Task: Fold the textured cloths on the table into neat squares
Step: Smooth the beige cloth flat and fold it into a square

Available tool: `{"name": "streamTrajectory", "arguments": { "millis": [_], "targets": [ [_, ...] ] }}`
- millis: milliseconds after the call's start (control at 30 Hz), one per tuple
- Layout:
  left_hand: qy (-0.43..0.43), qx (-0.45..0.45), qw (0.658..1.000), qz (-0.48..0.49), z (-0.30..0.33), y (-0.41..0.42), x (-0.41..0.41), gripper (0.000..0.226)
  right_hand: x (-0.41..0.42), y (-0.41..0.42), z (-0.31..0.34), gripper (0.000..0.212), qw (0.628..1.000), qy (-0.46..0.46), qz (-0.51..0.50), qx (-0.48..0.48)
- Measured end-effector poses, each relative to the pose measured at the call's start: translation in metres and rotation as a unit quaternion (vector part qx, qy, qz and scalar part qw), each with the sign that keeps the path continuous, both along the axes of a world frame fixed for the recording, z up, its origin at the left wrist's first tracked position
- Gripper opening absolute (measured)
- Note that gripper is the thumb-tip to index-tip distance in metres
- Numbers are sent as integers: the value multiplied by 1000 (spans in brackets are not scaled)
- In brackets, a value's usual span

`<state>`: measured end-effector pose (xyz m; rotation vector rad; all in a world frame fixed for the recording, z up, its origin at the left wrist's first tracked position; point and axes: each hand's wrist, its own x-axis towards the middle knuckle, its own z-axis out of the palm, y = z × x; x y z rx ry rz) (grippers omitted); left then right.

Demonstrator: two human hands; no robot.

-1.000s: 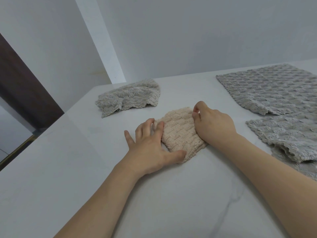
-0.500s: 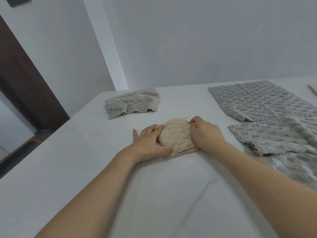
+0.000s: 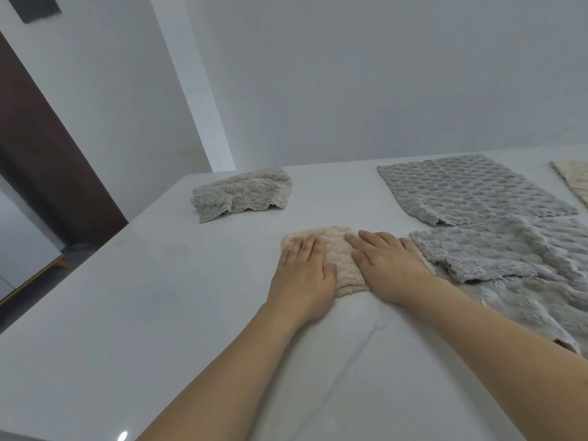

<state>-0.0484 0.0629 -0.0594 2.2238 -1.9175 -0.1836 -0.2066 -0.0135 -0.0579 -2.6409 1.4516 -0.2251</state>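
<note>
The fingers of the left hand (image 3: 302,275) and the right hand (image 3: 386,265) are laid out straight and flat on the folded beige cloth (image 3: 339,262); nothing is gripped. Half a second ago the same fingers were curled at the cloth's edges, so the last fold is judged finished and is now being pressed flat. The beige cloth lies at table (image 3: 159,313) centre. A folded grey cloth (image 3: 241,195) is seen at 11 o'clock from it, well apart. Unfolded grey cloths (image 3: 471,189) lie at 2 o'clock and (image 3: 509,259) at 3 o'clock; these are judged to remain for folding. The view has been shifted left, so another beige cloth (image 3: 572,179) is now shown.
</note>
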Motion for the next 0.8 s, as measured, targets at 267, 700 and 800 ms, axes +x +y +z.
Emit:
{"name": "streamTrajectory", "arguments": {
  "millis": [267, 700, 800],
  "targets": [
    [31, 33, 999, 18, 4, 0, 25, 58, -1, -4, 1, 50, 1000, 6, 13, 16],
    [27, 13, 1000, 6, 2, 2, 25, 58, 39, -4, 1, 52, 996, -28, 62, 51],
    [29, 10, 1000, 7, 0, 2, 26, 58, 38, -4, 0, 52, 997, -20, 58, 42]
  ]
}}
